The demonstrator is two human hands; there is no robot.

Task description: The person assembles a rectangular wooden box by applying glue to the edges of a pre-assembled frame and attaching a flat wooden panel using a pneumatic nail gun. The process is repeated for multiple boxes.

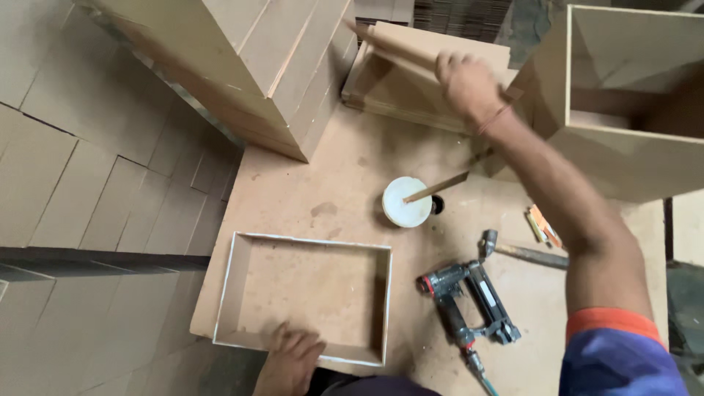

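At near edge of shallow rectangular fibreboard frame [304,297] on counter [345,183]: left hand [292,359] pressed flat, fingers spread. Beyond frame, right hand [468,86] closed around flat fibreboard panel [411,50], long axis slanting away-left; right hand nearer panel.

My left hand [291,357] rests on the near edge of the shallow rectangular fibreboard frame [306,296], which lies on the flat fibreboard worktop [330,183]. Right of the frame lies the pneumatic nail gun [469,297]; behind it, the hammer [522,251]. Behind the frame stands the round glue pot [405,202]. My right hand [469,84] grips a board [400,45] on the far stack.
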